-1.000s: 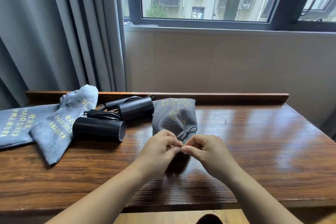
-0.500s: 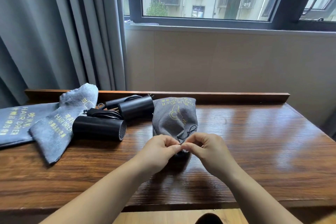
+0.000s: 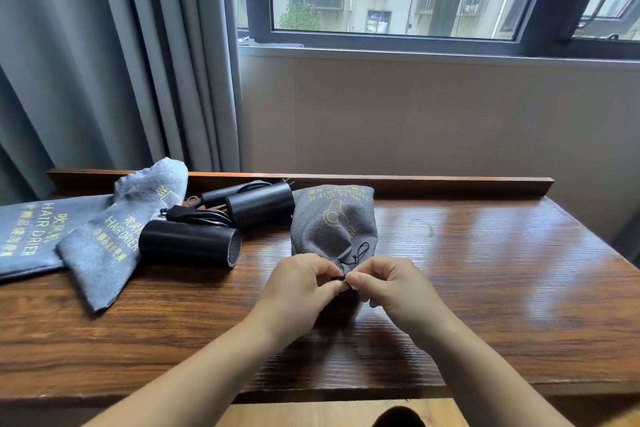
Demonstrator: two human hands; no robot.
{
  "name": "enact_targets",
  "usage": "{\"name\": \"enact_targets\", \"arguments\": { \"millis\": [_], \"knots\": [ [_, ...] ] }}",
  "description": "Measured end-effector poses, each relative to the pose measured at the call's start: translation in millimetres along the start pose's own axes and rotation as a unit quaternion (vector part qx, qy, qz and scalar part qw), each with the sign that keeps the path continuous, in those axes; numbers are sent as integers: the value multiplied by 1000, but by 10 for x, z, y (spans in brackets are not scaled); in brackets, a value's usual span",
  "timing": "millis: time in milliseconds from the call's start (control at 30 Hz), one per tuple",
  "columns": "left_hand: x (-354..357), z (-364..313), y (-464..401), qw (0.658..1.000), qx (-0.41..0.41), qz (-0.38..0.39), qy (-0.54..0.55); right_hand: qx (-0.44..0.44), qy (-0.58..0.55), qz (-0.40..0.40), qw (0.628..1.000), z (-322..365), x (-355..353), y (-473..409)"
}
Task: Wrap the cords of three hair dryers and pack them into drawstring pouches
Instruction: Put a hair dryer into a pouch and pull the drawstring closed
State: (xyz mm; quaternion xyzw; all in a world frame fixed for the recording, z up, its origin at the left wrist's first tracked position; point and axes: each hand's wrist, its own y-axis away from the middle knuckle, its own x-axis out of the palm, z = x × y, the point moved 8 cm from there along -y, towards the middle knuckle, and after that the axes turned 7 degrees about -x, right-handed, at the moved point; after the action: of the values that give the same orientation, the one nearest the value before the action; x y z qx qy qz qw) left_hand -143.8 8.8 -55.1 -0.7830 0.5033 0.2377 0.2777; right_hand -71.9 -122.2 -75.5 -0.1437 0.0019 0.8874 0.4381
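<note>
A filled grey drawstring pouch (image 3: 330, 222) with yellow print lies mid-table, its gathered mouth toward me. My left hand (image 3: 298, 291) and my right hand (image 3: 391, 288) meet at that mouth, and each pinches the thin black drawstring (image 3: 356, 255), which loops just above my fingers. Two black hair dryers lie to the left: one (image 3: 188, 246) nearer me with its grille facing right, one (image 3: 258, 204) behind it, with black cords (image 3: 201, 215) bunched between them. Two flat grey pouches, one (image 3: 114, 236) over the other (image 3: 31, 236), lie at the far left.
The wooden table (image 3: 485, 270) has a raised rail (image 3: 433, 184) along its back edge. Grey curtains (image 3: 104, 62) hang behind the left side, and a wall with a window stands behind the table. The table's front edge runs just below my forearms.
My hands have stayed at the pouch mouth, with my fingertips drawn close together on the drawstring. The pouch and the dryers have not moved.
</note>
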Motion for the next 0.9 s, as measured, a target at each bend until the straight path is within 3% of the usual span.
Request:
{"name": "enact_targets", "arguments": {
  "millis": [167, 300, 433, 767, 833, 900],
  "knots": [
    [-10, -149, 92, 983, 143, -38, -113, -2, -18, -3, 1000, -15, -15, -3],
    [-64, -197, 166, 968, 187, -69, -152, 3, -43, -3, 999, -14, -24, -5],
    [-209, -74, 135, 976, 146, -82, -139, 14, -57, -12, 998, -68, -90, -6],
    [-194, 160, 183, 975, 120, -2, -189, -4, -1, 7, 1000, -151, -118, 50],
    [-198, 205, 164, 986, 89, -7, -138, -5, -16, 9, 1000, -179, -77, 68],
    [-215, 283, 127, 1000, 18, -10, -12, -1, -44, 10, 999, -192, -46, 85]
  ]
}}
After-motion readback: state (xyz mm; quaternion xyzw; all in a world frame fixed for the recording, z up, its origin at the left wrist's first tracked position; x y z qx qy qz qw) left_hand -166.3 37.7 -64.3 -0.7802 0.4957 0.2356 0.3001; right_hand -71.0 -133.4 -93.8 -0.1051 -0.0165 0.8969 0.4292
